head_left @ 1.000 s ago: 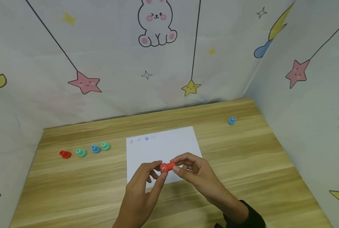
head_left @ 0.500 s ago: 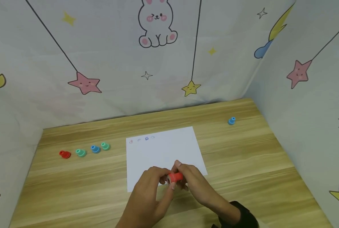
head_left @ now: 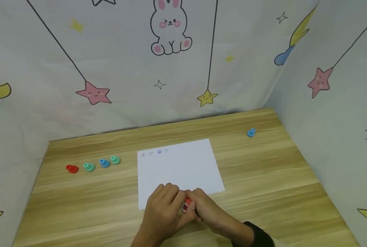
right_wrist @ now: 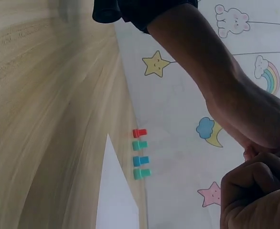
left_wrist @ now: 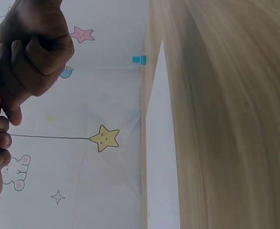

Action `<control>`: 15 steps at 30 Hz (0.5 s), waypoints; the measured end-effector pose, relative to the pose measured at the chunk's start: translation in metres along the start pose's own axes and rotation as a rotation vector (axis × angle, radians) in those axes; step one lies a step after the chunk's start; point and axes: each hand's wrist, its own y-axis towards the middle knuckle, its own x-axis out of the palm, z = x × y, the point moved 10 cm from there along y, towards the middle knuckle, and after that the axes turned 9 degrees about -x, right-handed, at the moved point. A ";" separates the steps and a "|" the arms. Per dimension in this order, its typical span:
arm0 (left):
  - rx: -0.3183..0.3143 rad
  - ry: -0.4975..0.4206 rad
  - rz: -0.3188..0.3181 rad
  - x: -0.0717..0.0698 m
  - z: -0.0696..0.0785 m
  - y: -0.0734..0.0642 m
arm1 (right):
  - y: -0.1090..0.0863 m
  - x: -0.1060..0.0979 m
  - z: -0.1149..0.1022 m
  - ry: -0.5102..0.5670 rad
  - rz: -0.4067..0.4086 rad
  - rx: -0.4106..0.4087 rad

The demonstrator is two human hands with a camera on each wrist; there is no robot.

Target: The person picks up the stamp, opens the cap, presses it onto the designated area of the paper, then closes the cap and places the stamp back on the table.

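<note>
Both hands meet over the near edge of a white sheet of paper (head_left: 177, 171), around a small red stamp (head_left: 185, 206). The stamp's round end, with a pale rim and dark red face, shows in the head view; fingers hide most of the rest. My left hand (head_left: 164, 212) pinches it between thumb and curled forefinger. My right hand (head_left: 209, 211) has its fingers curled about the stamp's other end. The wrist views show the right hand (left_wrist: 35, 57) and left hand (right_wrist: 254, 114) pressed close together above the table, with the stamp almost wholly hidden.
Small coloured marks (head_left: 159, 151) line the paper's top left. Left of the paper stand a red stamp (head_left: 72, 168), a green stamp (head_left: 89, 167), a blue stamp (head_left: 104, 163) and another green stamp (head_left: 115, 160). A blue stamp (head_left: 251, 132) stands far right. Patterned cloth walls surround the wooden table (head_left: 279, 192).
The hands have drawn nearer to the body with the red stamp and closed in around it. Its round end has turned toward the head camera. The stamps on the table have stayed put.
</note>
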 end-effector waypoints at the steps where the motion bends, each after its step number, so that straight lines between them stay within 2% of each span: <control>1: 0.002 0.007 0.008 0.001 -0.001 -0.001 | 0.000 0.001 0.002 0.019 0.002 0.004; 5: -0.012 0.047 0.031 0.009 -0.005 -0.007 | -0.002 0.000 0.009 0.013 0.072 0.000; 9: -0.061 0.045 0.044 0.013 -0.010 -0.013 | -0.005 -0.008 0.011 -0.022 0.206 -0.029; 11: -0.094 0.037 0.047 0.015 -0.012 -0.016 | -0.007 -0.013 0.009 -0.072 0.281 -0.052; 15: -0.205 0.012 0.039 0.017 -0.017 -0.020 | -0.009 -0.021 -0.002 -0.239 0.390 -0.159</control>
